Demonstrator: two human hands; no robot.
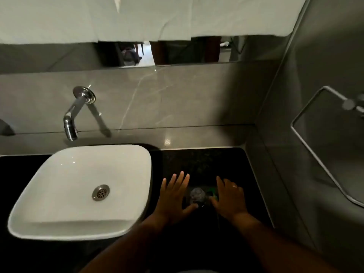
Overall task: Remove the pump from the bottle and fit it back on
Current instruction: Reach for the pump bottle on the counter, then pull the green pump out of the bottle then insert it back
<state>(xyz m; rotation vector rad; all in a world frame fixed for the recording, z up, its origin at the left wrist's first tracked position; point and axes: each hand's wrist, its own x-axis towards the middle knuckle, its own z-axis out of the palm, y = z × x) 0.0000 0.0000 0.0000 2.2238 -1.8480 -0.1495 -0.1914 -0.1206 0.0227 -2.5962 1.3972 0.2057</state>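
Observation:
A small bottle with a clear pump top (197, 194) stands on the black counter (204, 160), seen from above; a green part of it shows at its right side. My left hand (173, 196) is just left of it, fingers spread, thumb tip close to or touching the bottle. My right hand (228, 198), a ring on one finger, is just right of it, fingers apart, thumb near the green part. Neither hand is closed around the bottle. The dark body of the bottle is hard to make out.
A white square basin (59, 194) sits to the left, its rim next to my left hand, with a chrome wall tap (75, 111) above it. A grey wall with a metal towel ring (319, 138) closes the right side. A mirror strip runs behind.

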